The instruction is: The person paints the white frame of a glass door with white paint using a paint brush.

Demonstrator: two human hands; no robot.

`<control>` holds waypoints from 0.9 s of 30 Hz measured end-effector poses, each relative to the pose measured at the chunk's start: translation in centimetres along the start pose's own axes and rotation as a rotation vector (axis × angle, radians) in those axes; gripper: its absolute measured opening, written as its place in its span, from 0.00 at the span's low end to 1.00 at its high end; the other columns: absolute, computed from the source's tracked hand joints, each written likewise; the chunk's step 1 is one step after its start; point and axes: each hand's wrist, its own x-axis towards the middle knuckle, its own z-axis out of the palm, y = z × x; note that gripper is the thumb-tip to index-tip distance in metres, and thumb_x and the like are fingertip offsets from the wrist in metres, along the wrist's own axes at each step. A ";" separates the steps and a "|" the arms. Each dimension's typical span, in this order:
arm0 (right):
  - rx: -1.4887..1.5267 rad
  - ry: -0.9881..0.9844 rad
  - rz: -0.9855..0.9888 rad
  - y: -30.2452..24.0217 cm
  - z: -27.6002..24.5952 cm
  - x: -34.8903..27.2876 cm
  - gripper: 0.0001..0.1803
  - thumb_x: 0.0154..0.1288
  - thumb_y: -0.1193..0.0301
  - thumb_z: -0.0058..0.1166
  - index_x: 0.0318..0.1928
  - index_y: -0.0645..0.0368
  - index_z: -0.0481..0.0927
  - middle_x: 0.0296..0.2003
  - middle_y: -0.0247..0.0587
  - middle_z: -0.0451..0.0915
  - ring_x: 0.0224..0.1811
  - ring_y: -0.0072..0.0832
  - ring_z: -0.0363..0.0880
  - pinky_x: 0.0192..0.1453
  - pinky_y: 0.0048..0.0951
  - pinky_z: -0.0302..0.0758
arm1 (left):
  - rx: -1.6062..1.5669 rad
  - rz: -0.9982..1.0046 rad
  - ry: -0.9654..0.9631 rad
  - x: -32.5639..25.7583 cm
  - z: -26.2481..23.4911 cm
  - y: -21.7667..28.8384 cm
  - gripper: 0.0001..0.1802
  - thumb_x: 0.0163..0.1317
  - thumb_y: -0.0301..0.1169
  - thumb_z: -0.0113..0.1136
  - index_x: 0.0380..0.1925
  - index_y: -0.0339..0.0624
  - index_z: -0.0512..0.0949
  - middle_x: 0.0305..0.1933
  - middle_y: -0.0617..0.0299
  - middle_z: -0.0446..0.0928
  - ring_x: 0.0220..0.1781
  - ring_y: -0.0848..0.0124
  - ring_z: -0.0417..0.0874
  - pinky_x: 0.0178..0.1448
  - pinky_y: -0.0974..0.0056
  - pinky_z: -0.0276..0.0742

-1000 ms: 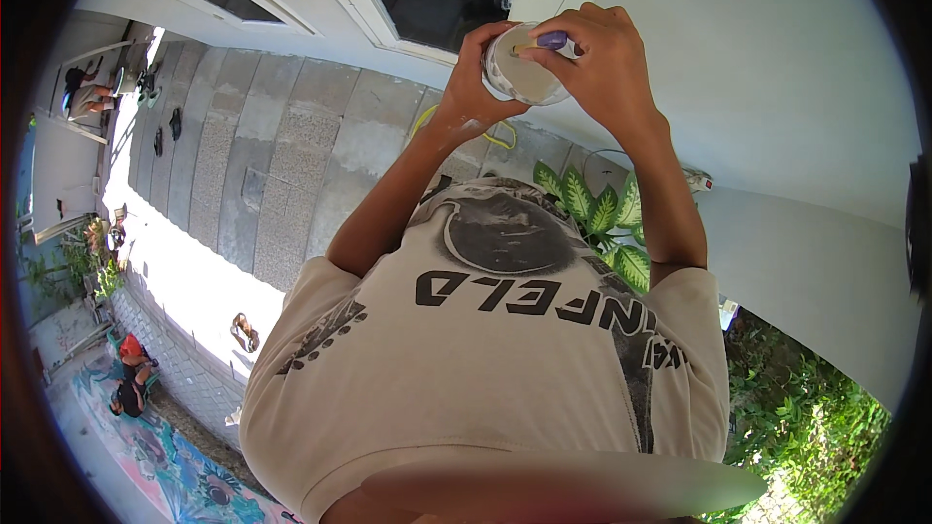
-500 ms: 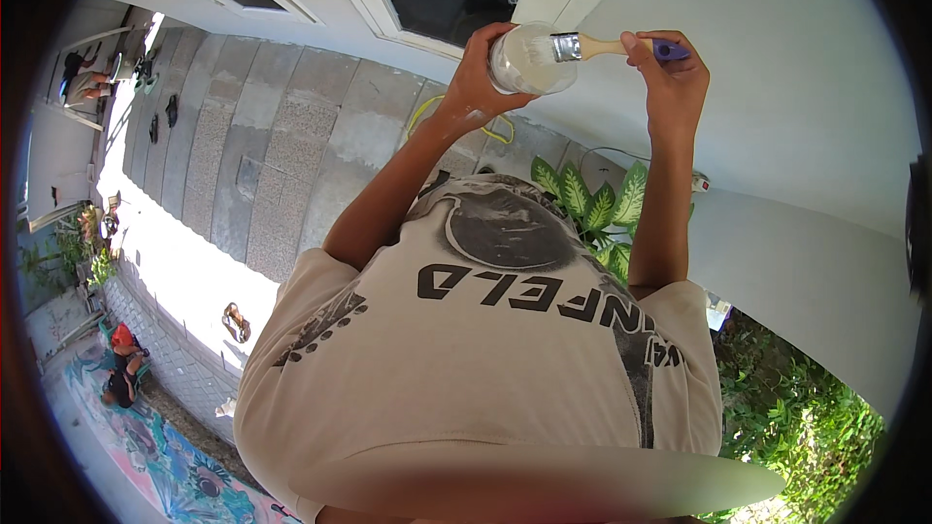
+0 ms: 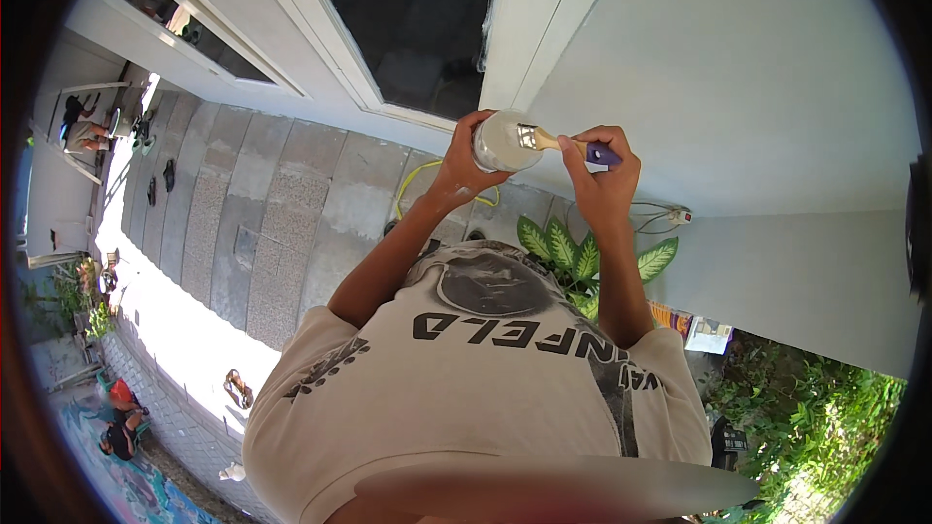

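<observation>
My left hand (image 3: 465, 160) is wrapped round a clear tub of whitish paint (image 3: 502, 144), raised in front of my chest near the wall. In my right hand (image 3: 604, 173) is a paintbrush (image 3: 555, 139) with a pale wooden handle, a purple end and a metal band. The brush's head is over the tub's mouth; its bristles reach into the tub, and I cannot tell how deep they go in the paint. Pale smears mark my left wrist.
Ahead stands a white window frame (image 3: 504, 68) with dark glass, beside a pale wall (image 3: 738, 87). Low down are a leafy plant (image 3: 573, 250), a yellow hose (image 3: 400, 196) and a socket with cables (image 3: 682, 216). Two people, one seated (image 3: 121, 432), are far left.
The tub and both hands sit lower and further left in the picture, as the view has tilted up. The brush's bristles have moved deeper into the tub.
</observation>
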 end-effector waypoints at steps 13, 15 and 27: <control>0.045 0.197 0.117 2.5 1.9 -4.2 0.10 0.66 0.76 0.64 0.36 0.62 0.73 0.24 0.30 0.77 0.26 0.12 0.70 0.31 0.18 0.67 | -0.006 -0.105 -0.107 -2.3 -2.1 -2.4 0.52 0.43 0.28 0.81 0.67 0.39 0.59 0.63 0.51 0.69 0.67 0.60 0.71 0.71 0.57 0.68; -0.009 0.179 0.143 2.2 2.8 -4.2 0.07 0.69 0.76 0.62 0.38 0.64 0.76 0.24 0.30 0.78 0.27 0.13 0.71 0.32 0.19 0.70 | 0.018 -0.093 -0.146 -2.0 -2.9 -2.9 0.52 0.44 0.29 0.81 0.67 0.40 0.58 0.64 0.51 0.69 0.67 0.61 0.72 0.71 0.57 0.69; 0.035 0.347 0.300 1.2 15.7 -5.2 0.09 0.70 0.73 0.61 0.39 0.70 0.83 0.28 0.34 0.83 0.30 0.15 0.77 0.36 0.19 0.74 | -0.017 -0.047 -0.290 1.2 -15.1 -5.9 0.52 0.46 0.28 0.82 0.67 0.38 0.57 0.65 0.50 0.68 0.69 0.61 0.72 0.71 0.57 0.68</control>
